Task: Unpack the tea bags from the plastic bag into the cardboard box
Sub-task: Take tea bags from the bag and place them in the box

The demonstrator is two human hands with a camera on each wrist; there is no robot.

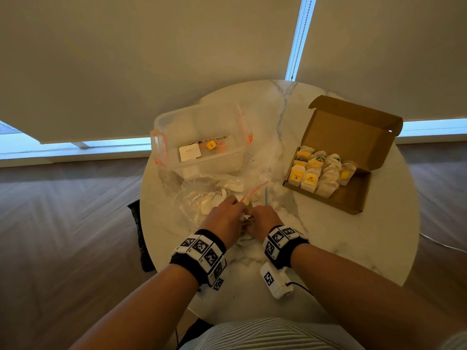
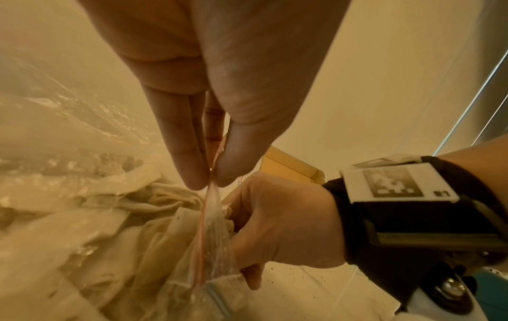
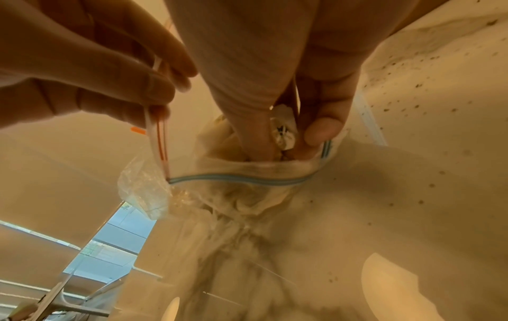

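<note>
Right hand fingertips hidden inside crinkled clear plastic bag, grasping a tea bag; left hand pinches its zip edge

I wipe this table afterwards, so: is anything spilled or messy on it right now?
Yes. Small dark specks, seemingly loose tea, are scattered on the marble table between the clear container and the cardboard box; the right wrist view shows more beside the plastic bag.

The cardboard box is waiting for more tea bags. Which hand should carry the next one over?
Probably the right hand. It is already reaching into the plastic bag among the tea bags, and the cardboard box sits on its side. The left hand pinches the bag's red zip edge, holding it open.
</note>
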